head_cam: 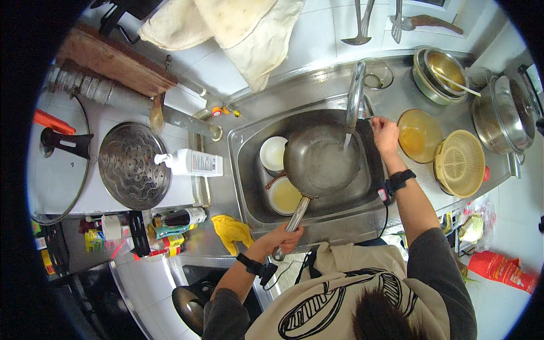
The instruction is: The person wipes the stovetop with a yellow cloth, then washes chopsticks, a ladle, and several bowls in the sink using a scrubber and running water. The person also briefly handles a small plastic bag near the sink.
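Note:
My left hand is wrapped around the metal handle of a wok, which is held over the sink. Water runs from the chrome tap into the wok and pools in its bottom. At the tap's right side, my right hand has its fingertips closed on the thin tap lever. Left of the wok, inside the sink, are a white bowl and a second bowl with yellowish liquid. The wok partly covers both.
Right of the sink stand a glass bowl, a yellow plastic colander, stacked basins and a lidded steel pot. On the left are a white pump bottle, a steamer plate and a yellow cloth.

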The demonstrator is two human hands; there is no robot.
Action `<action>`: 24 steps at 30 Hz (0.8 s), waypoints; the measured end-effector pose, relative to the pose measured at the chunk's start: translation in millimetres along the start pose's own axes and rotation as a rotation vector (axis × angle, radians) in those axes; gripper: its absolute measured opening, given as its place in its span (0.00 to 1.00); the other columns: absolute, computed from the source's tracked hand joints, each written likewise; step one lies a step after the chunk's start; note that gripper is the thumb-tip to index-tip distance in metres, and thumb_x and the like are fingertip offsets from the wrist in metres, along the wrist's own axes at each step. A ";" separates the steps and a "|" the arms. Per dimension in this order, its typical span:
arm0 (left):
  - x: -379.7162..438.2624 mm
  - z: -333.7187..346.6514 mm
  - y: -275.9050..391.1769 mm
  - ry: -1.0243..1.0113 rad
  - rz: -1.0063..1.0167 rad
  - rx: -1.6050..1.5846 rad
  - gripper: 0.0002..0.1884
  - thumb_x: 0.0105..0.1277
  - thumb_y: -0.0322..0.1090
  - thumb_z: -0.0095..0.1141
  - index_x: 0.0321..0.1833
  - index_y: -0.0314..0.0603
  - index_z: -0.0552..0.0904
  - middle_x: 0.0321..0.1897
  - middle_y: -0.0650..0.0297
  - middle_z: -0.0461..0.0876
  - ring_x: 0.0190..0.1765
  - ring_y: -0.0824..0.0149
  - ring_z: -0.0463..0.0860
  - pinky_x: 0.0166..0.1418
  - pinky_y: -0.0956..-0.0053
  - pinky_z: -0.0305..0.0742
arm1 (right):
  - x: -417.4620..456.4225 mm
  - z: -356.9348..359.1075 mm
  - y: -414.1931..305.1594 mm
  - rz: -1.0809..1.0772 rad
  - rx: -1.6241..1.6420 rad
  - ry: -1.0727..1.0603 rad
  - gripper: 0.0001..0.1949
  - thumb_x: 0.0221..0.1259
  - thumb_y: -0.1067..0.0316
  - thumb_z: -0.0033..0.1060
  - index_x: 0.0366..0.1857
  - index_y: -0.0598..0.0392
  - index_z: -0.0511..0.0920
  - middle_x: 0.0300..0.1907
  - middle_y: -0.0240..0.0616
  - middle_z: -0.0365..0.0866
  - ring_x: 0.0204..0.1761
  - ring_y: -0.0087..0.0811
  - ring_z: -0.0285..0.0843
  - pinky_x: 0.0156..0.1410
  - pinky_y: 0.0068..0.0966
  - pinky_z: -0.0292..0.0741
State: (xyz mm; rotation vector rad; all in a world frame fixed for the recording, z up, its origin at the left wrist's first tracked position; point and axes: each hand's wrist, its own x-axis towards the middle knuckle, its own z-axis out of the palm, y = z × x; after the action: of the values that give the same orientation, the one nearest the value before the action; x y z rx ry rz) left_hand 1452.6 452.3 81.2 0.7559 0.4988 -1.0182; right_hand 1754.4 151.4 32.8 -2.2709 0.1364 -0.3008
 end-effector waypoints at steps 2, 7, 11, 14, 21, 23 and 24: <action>-5.7 3.6 -3.6 -0.006 -0.008 0.010 0.10 0.69 0.37 0.61 0.43 0.45 0.72 0.15 0.75 0.64 0.14 0.79 0.62 0.17 0.79 0.56 | 9.2 -3.5 2.4 -0.019 0.037 0.006 0.09 0.64 0.65 0.60 0.34 0.57 0.87 0.30 0.52 0.84 0.35 0.52 0.84 0.42 0.38 0.79; -9.8 18.4 -10.4 0.142 0.027 0.174 0.10 0.69 0.33 0.61 0.40 0.44 0.70 0.16 0.72 0.67 0.15 0.79 0.62 0.17 0.79 0.55 | 11.4 -6.2 17.8 0.020 0.279 -0.233 0.09 0.65 0.68 0.60 0.43 0.58 0.86 0.35 0.46 0.88 0.38 0.37 0.87 0.46 0.32 0.79; -12.1 34.3 -18.9 0.348 0.168 0.302 0.10 0.67 0.30 0.62 0.41 0.45 0.71 0.17 0.73 0.65 0.16 0.79 0.62 0.19 0.80 0.55 | -17.2 -0.7 30.7 0.037 0.427 -0.520 0.14 0.66 0.69 0.59 0.52 0.62 0.82 0.45 0.45 0.87 0.46 0.30 0.84 0.52 0.28 0.77; -17.7 51.4 -24.6 0.535 0.260 0.330 0.11 0.66 0.27 0.62 0.40 0.45 0.70 0.18 0.73 0.66 0.17 0.80 0.64 0.18 0.80 0.56 | -44.1 -6.8 6.9 0.181 0.392 -0.667 0.14 0.67 0.69 0.58 0.53 0.63 0.81 0.48 0.46 0.86 0.49 0.33 0.83 0.55 0.27 0.76; -22.8 57.5 -63.5 0.878 0.574 0.774 0.11 0.64 0.24 0.62 0.36 0.44 0.70 0.23 0.74 0.65 0.24 0.81 0.64 0.27 0.81 0.60 | -96.6 18.7 18.6 0.276 0.478 -0.884 0.15 0.68 0.65 0.59 0.56 0.55 0.81 0.44 0.34 0.85 0.43 0.24 0.77 0.46 0.26 0.74; -26.6 63.9 -66.8 0.957 0.538 0.713 0.10 0.62 0.24 0.62 0.35 0.42 0.71 0.23 0.74 0.63 0.28 0.80 0.63 0.31 0.80 0.60 | -118.8 28.0 27.5 0.268 0.497 -0.908 0.14 0.66 0.66 0.59 0.53 0.56 0.82 0.44 0.32 0.85 0.44 0.23 0.78 0.48 0.26 0.74; -26.4 61.5 -70.5 0.999 0.563 0.766 0.10 0.62 0.24 0.62 0.35 0.40 0.71 0.23 0.73 0.63 0.27 0.79 0.63 0.30 0.79 0.61 | -127.9 28.3 27.5 0.261 0.487 -0.929 0.14 0.66 0.66 0.58 0.52 0.56 0.82 0.44 0.31 0.86 0.44 0.24 0.78 0.48 0.26 0.75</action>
State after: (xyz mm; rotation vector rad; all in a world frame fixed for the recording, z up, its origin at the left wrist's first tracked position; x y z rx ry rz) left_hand 1379.6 398.5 116.3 1.9925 0.6764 -0.1984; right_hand 1638.3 179.0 -27.7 -1.6794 -0.1177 0.7768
